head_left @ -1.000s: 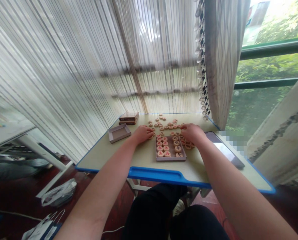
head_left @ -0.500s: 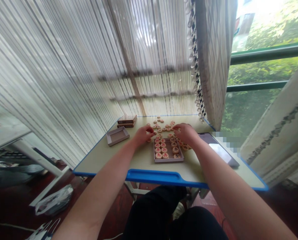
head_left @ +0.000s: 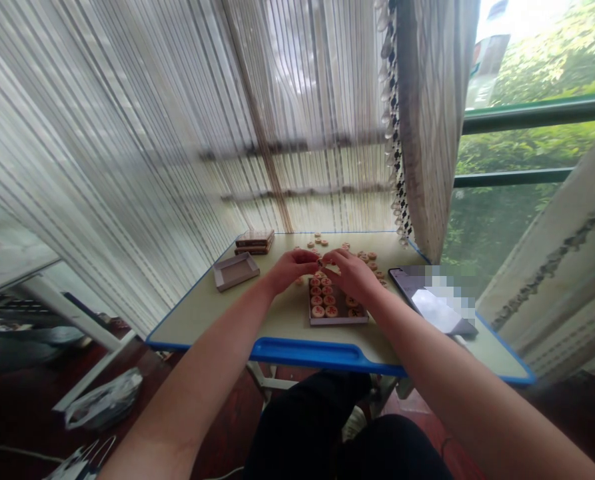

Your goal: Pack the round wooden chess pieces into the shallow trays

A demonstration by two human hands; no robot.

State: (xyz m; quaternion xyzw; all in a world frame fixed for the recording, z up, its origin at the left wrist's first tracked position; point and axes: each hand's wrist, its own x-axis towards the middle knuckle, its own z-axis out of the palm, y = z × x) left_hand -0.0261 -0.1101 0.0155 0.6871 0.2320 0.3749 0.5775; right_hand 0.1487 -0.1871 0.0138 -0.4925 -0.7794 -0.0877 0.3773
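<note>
A shallow grey box (head_left: 338,320) on the small desk (head_left: 217,313) holds round wooden chess pieces (head_left: 324,301) with red and dark characters. More loose pieces (head_left: 366,256) lie scattered behind it. My left hand (head_left: 291,267) and my right hand (head_left: 350,273) meet just above the far end of the box, fingers curled and pinched over the pieces there. What each hand grips is too small to make out. My right hand covers part of the box.
An empty grey box lid (head_left: 236,269) lies to the left, a stack of flat wooden boards (head_left: 254,241) behind it. A phone (head_left: 434,300) rests at the right. Curtains (head_left: 177,133) hang close behind the desk. Bags (head_left: 102,400) lie on the floor at left.
Both hands have drawn together toward the middle above the box's far end; before, they were spread apart on either side of the loose pieces.
</note>
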